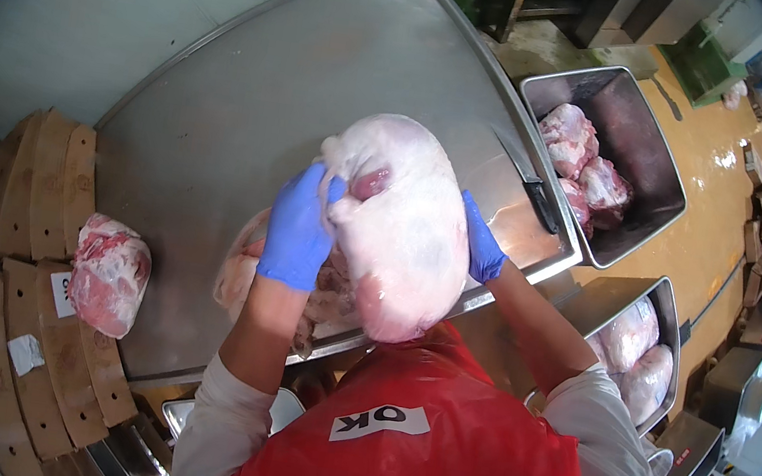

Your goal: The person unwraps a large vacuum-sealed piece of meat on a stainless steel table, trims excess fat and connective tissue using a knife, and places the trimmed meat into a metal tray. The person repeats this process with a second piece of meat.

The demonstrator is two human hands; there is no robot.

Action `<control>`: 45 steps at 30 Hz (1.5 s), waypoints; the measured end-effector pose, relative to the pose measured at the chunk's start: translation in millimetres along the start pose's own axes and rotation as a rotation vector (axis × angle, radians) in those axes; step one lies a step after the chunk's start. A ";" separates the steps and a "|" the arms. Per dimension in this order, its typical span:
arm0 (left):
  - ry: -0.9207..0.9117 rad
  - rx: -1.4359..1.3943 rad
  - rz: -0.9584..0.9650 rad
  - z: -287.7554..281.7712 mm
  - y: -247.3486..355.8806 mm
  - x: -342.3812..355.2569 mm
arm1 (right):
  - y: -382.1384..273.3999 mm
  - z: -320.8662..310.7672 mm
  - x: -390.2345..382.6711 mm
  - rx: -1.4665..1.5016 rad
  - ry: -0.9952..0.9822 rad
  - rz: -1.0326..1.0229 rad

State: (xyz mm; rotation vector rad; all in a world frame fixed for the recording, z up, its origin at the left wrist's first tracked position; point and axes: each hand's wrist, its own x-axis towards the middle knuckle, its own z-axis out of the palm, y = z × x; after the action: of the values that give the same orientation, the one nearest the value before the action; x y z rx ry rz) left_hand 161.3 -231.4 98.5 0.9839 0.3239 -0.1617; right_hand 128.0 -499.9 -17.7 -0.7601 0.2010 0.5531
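Observation:
Above the near part of the steel table, both my blue-gloved hands hold up a large, pale, fat-covered piece of raw meat. My left hand grips its left edge, thumb beside a dark red opening in the fat. On the other side, my right hand presses against its right edge, some fingers hidden behind it. Fatty meat trimmings lie beneath, partly covered by the piece and my left arm. A knife with a black handle rests near the table's right edge, its blade pointing away from me.
Right of the table, a steel bin contains several meat chunks; a nearer bin holds pale, wrapped-looking pieces. Another raw meat piece sits at the table's left edge, beside stacked cardboard boxes. A wall stands beyond the far left edge.

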 end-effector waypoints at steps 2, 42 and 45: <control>0.016 0.101 0.059 29.0 10.2 -3.2 | -11.8 25.6 1.3 -0.440 0.032 -0.217; -0.033 1.634 0.790 -79.9 -19.3 -25.4 | 17.1 93.5 46.6 -1.679 0.062 -0.465; -0.020 1.855 0.696 -70.5 -30.0 -45.3 | 22.2 81.1 52.6 -1.739 0.040 -0.567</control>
State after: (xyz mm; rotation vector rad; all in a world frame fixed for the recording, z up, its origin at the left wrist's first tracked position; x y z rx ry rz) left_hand 96.6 -189.3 54.1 2.8462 -0.3515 0.2527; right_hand 158.3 -409.0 7.7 -2.4057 -0.5645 0.0285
